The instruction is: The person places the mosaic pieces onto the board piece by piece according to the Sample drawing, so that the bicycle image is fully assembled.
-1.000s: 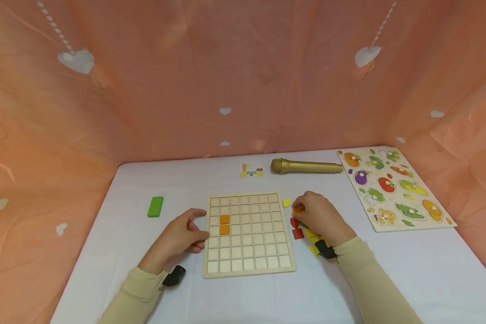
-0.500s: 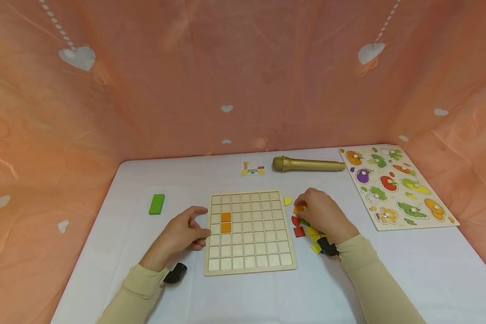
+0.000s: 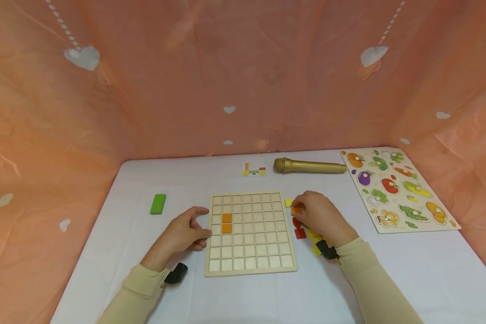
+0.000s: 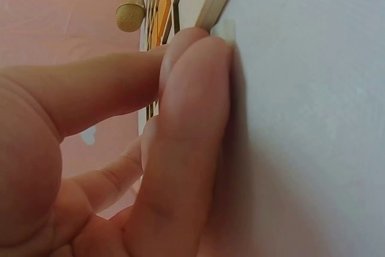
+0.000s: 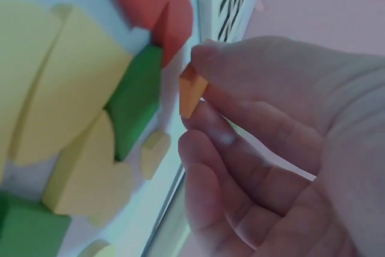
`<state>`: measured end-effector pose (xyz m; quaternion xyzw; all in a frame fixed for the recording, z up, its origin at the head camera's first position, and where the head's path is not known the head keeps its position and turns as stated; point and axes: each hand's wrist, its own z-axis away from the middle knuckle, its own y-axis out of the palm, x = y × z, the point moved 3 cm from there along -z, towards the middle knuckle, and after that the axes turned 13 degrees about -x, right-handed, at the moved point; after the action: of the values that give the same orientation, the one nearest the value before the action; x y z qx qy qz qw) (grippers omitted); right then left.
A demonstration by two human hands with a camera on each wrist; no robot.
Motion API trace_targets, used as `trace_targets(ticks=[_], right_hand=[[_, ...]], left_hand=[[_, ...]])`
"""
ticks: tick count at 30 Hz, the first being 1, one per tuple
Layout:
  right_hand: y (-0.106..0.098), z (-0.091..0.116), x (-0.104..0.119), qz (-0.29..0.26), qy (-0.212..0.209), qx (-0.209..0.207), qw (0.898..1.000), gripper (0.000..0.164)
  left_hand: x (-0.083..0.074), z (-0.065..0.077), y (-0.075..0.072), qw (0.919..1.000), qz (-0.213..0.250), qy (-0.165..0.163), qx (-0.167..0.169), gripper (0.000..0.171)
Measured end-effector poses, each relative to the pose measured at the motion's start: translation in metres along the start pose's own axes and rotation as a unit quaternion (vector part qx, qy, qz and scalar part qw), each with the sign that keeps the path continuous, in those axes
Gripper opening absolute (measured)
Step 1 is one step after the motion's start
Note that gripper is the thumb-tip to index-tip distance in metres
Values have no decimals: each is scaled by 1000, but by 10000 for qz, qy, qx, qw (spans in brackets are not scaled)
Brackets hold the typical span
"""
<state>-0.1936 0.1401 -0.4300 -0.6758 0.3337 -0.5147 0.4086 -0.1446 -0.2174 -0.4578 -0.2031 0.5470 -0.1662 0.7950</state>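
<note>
A pale wooden grid board (image 3: 255, 272) lies on the white table, with two orange square tiles (image 3: 227, 223) one above the other in its second column. At the board's left edge my left hand (image 3: 182, 231) touches the rim with thumb and fingertips; in the left wrist view its fingers (image 4: 192, 106) lie against that edge. Right of the board, my right hand (image 3: 321, 218) pinches an orange tile (image 5: 192, 91) between thumb and fingers. Beneath and beside that hand lie red (image 3: 300, 233), green (image 5: 138, 100) and yellow pieces (image 5: 78, 88), partly hidden by it.
A green block (image 3: 158, 204) lies to the left. Behind the board are a small patterned card (image 3: 254, 168) and a gold microphone (image 3: 309, 166). A vegetable puzzle board (image 3: 398, 189) lies at the right; peach curtains (image 3: 243, 81) surround the table.
My right hand, pinching the orange tile, has shifted slightly left toward the board. My left hand stays at the board's edge. The head view has moved a little.
</note>
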Motion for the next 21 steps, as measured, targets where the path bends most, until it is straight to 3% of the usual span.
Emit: trace_targets(ticks=[9,17,21], right_hand=[[9,0,30,-259,-463,97,9985,19],[32,-2,91,-379,-1443,134,9887,19],[44,0,117,-514,-1728,322,9831,17]], left_hand=[[-3,0,1,10000,31,72,29,67],[-1,1,0,10000,52,39,23,67],[0,1,-1,10000,56,45,54,66]])
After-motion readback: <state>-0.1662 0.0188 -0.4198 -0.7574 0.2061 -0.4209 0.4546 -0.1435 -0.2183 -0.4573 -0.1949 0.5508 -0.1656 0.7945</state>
